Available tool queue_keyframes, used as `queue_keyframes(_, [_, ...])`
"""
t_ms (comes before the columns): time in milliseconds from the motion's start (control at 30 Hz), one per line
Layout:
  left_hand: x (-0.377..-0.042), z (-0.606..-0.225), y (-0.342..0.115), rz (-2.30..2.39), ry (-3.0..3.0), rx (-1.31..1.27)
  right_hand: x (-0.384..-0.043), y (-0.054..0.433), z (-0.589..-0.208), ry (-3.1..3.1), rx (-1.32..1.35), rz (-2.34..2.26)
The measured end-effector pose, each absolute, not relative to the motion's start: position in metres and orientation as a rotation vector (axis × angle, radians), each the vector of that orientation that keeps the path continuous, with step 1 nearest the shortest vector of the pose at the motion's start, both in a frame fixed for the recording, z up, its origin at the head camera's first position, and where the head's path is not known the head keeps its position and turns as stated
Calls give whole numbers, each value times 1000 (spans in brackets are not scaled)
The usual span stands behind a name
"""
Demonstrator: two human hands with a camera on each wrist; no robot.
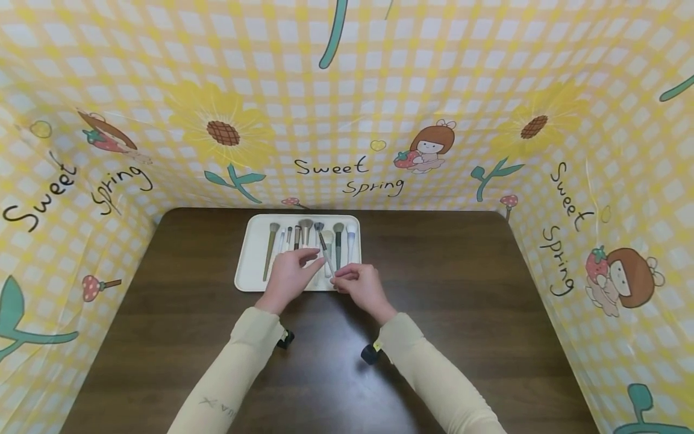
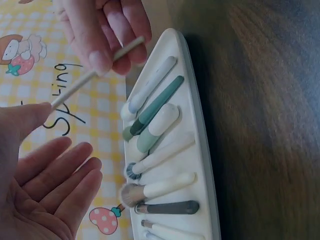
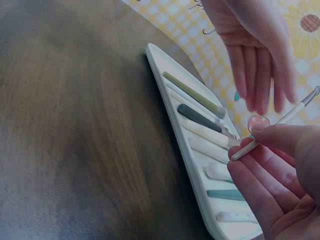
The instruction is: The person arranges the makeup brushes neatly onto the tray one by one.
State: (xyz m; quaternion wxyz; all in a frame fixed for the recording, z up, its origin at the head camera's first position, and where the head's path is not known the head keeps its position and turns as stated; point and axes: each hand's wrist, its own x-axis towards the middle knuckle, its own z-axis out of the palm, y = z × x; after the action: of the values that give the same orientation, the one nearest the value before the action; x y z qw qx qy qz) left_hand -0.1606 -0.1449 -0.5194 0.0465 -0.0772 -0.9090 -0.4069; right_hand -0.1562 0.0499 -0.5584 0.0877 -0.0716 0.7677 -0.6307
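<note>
A slim makeup brush with a pale handle is pinched between the thumb and fingers of my right hand. It slants above the front of a white tray, its small tip pointing away from that hand. My left hand hovers over the tray with fingers extended and palm turned toward the brush. In the left wrist view, the left thumb overlaps the far end of the brush. Several makeup brushes lie side by side in the tray, including an olive one, a dark green one and a black-handled one.
The tray stands at the back of a dark wooden table, close to a yellow checked cloth wall. Similar cloth rises at both sides. A white-and-blue brush lies at the tray's right end.
</note>
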Motion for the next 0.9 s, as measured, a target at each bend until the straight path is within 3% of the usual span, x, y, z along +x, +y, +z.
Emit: queue_keyframes(900, [-162,-522,-149,-1198,-2728,-240,-148,47,-570,2413,-292,-1748])
